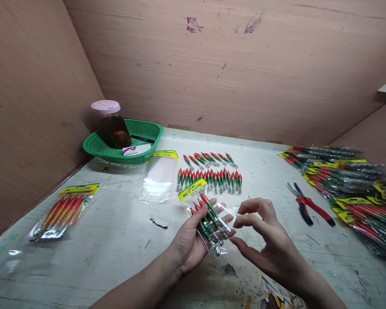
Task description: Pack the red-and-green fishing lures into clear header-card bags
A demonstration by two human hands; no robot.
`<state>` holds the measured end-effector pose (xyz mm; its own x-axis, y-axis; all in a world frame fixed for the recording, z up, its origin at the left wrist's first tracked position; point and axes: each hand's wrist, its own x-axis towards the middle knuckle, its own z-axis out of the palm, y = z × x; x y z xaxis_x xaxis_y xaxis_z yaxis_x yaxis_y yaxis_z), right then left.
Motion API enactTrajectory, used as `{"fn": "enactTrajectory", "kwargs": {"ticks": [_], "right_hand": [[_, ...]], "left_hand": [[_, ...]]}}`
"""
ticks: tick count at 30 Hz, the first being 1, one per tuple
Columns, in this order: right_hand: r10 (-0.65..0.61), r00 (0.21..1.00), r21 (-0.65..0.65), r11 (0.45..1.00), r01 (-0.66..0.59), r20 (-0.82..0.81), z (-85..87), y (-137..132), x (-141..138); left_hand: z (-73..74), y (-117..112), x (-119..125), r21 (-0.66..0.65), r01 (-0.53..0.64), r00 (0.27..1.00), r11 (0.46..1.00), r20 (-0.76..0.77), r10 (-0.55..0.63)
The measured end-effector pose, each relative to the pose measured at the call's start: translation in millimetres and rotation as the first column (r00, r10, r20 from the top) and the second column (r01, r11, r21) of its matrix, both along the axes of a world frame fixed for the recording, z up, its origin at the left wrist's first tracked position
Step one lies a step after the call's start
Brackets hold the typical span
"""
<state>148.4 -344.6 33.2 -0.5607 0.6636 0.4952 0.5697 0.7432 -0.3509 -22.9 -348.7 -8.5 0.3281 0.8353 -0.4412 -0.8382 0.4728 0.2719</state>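
My left hand [193, 242] lies palm up and grips a clear plastic bag [209, 219] with a yellow header label. Several green and red fishing lures are inside it. My right hand [263, 240] hovers just to the right of the bag, thumb and forefinger pinched at the bag's clear edge near its open end. Behind my hands, loose green and red lures [212, 176] lie in two rows on the white table [116, 231].
A stack of empty clear bags [159, 176] lies left of the lure rows. A filled bag of orange lures [62, 212] sits at the left. Red-handled pliers [309, 208] and a pile of packed bags [354, 189] are at the right. A green basket [124, 143] holds a jar.
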Motion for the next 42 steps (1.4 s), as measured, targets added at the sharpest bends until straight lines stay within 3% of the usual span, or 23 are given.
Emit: {"fn": "enactTrajectory", "kwargs": {"ticks": [7,12,20,25,28,31,34,38,42], "right_hand": [[-0.088,0.994,0.227,0.971,0.071,0.063,-2.2,0,-3],[-0.081,0.996,0.131,0.988,0.083,-0.021,-2.9,-12,-11],[-0.156,0.988,0.092,0.983,0.156,-0.012,-24.2,-33,-15],[-0.217,0.966,-0.087,0.975,0.207,-0.143,-31.4,-38,-29],[-0.370,0.897,-0.288,0.910,0.297,-0.242,-33.8,-37,-38],[-0.459,0.857,-0.420,0.843,0.337,-0.234,-26.7,-27,-36],[-0.441,0.884,-0.472,0.819,0.325,-0.157,-11.2,-9,-27],[-0.422,0.906,-0.397,0.836,0.379,-0.026,7.0,4,-25],[-0.440,0.898,-0.127,0.889,0.440,0.033,12.9,-3,-45]], "left_hand": [[-0.3,-3,3,0.023,0.038,0.997,0.999,-0.063,-0.037],[-0.5,-1,4,0.032,-0.015,0.998,0.999,-0.059,0.016],[-0.2,-1,2,0.054,-0.060,0.996,0.997,-0.059,0.063],[-3.0,-5,6,0.099,-0.085,0.993,0.992,-0.074,0.092],[-5.1,-6,7,0.115,-0.076,0.995,0.990,-0.052,0.082],[-6.3,-5,6,0.096,-0.057,0.998,0.994,0.013,0.056],[-7.0,-4,6,0.104,-0.040,0.999,0.994,0.029,0.038],[-7.7,-7,9,0.208,0.014,0.999,0.978,-0.044,-0.005],[-8.0,-7,11,0.213,-0.036,0.999,0.976,-0.015,0.041]]}}
